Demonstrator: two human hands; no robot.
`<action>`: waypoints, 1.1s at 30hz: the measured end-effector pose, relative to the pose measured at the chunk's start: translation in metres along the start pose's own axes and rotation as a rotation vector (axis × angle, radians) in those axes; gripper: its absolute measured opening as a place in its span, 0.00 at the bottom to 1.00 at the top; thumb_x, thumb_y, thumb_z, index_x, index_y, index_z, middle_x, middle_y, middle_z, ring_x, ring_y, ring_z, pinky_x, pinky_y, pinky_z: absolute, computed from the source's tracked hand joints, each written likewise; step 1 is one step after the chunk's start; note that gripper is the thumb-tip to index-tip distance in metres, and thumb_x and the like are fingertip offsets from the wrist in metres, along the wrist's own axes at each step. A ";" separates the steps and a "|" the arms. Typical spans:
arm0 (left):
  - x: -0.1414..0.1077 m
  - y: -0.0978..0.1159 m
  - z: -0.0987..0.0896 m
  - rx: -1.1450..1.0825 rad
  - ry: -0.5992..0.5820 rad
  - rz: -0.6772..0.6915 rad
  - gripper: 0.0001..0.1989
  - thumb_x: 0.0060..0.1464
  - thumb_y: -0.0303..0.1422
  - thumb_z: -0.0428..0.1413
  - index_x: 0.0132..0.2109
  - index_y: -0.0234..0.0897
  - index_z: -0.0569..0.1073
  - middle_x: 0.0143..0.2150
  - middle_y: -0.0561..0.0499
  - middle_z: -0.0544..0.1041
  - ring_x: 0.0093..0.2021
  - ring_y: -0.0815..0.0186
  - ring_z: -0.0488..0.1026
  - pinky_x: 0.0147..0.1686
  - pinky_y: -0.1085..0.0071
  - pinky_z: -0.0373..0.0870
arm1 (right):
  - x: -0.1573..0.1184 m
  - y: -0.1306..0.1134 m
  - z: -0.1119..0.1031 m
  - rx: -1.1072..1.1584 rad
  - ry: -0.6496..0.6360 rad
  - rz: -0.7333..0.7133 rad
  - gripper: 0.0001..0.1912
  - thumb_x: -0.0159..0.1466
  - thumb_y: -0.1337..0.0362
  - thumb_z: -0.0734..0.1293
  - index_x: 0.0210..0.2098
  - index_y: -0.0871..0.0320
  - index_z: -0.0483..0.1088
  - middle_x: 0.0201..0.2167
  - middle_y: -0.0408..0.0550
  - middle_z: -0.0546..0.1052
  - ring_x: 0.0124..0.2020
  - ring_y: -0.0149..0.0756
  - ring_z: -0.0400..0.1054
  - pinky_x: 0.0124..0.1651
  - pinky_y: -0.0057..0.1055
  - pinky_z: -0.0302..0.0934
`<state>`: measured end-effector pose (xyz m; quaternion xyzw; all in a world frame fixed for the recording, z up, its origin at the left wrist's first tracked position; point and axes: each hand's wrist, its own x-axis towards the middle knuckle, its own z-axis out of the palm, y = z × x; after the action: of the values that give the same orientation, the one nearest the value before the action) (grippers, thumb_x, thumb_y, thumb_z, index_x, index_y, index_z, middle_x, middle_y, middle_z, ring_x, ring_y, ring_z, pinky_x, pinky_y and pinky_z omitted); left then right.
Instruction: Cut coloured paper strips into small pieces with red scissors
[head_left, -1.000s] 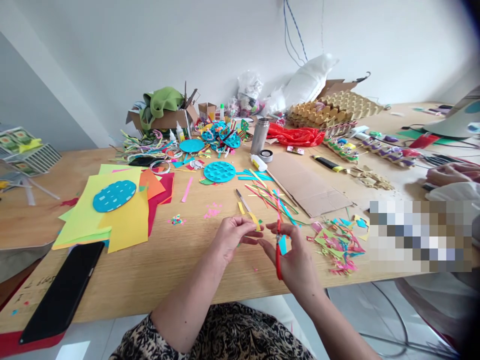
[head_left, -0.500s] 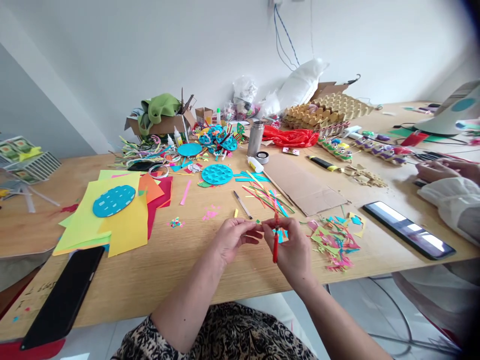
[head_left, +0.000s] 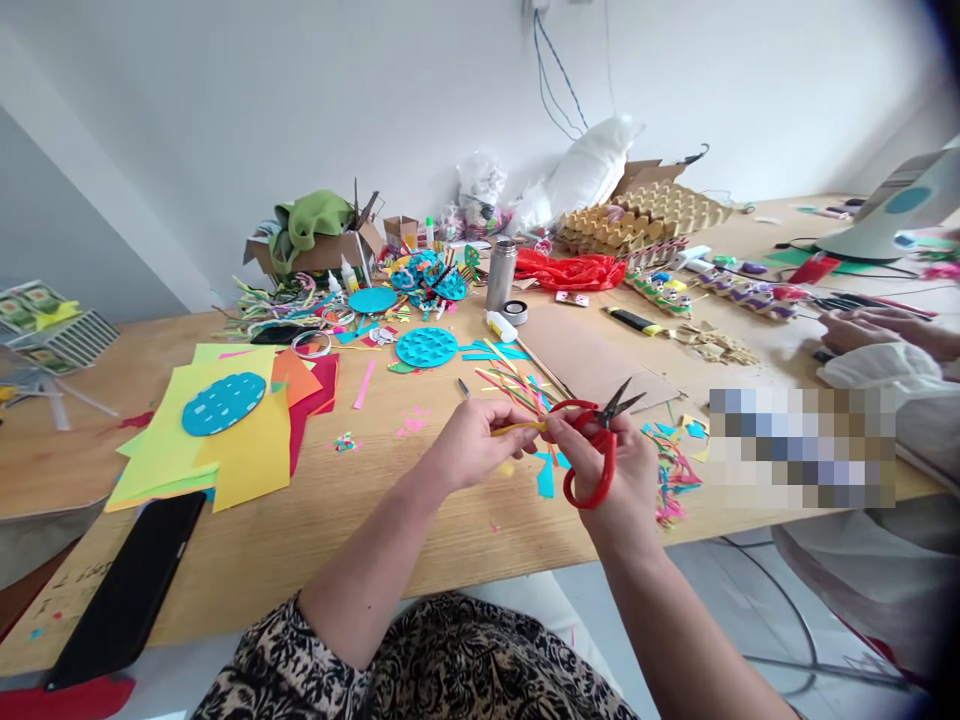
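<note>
My left hand (head_left: 484,440) pinches a narrow yellow paper strip (head_left: 519,428) between thumb and fingers. Closed around a pair of red-handled scissors (head_left: 607,430), my right hand (head_left: 619,475) also meets the strip's right end with its thumb and fingertips. The scissor blades point up and to the right, slightly apart and clear of the strip. Just beyond my hands, coloured paper strips (head_left: 517,380) lie in a loose bundle. Blue paper pieces (head_left: 546,478) rest on the table beneath my right hand.
To the left are coloured paper sheets (head_left: 244,460), a dotted blue disc (head_left: 225,403) and a black phone (head_left: 131,590). Paper scraps (head_left: 675,490) and a cardboard sheet (head_left: 600,365) lie on the right. A metal flask (head_left: 501,277) stands behind. Another person's hands (head_left: 874,330) are far right.
The scissors have turned from upright to pointing right, with their blades parted. A yellow strip is now between my hands, where a tiny green piece was at my left fingertips. The view has shifted slightly.
</note>
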<state>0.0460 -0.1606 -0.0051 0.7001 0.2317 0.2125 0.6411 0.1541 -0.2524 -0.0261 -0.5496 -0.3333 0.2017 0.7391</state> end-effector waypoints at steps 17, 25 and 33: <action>-0.012 -0.032 0.017 -0.243 0.080 -0.254 0.14 0.49 0.40 0.56 0.35 0.32 0.75 0.09 0.59 0.61 0.09 0.77 0.49 0.13 0.77 0.41 | -0.047 0.020 -0.025 -0.156 -0.365 0.491 0.26 0.56 0.40 0.63 0.23 0.58 0.61 0.17 0.44 0.70 0.17 0.30 0.65 0.22 0.26 0.58; -0.012 -0.037 0.027 -0.272 0.237 -0.162 0.09 0.44 0.35 0.59 0.28 0.30 0.77 0.25 0.49 0.75 0.17 0.77 0.58 0.19 0.77 0.55 | -0.049 0.034 -0.022 -0.162 -0.324 0.491 0.23 0.56 0.45 0.66 0.24 0.57 0.59 0.14 0.40 0.70 0.14 0.29 0.64 0.18 0.23 0.57; -0.015 -0.041 0.033 -0.186 0.237 -0.156 0.10 0.45 0.36 0.58 0.25 0.31 0.77 0.23 0.49 0.75 0.21 0.74 0.59 0.22 0.75 0.57 | -0.050 0.038 -0.022 -0.142 -0.298 0.531 0.23 0.54 0.45 0.68 0.23 0.57 0.58 0.13 0.39 0.69 0.12 0.27 0.62 0.15 0.22 0.55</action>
<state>0.0520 -0.1930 -0.0492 0.5878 0.3385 0.2637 0.6858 0.1377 -0.2880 -0.0795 -0.6322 -0.2959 0.4421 0.5633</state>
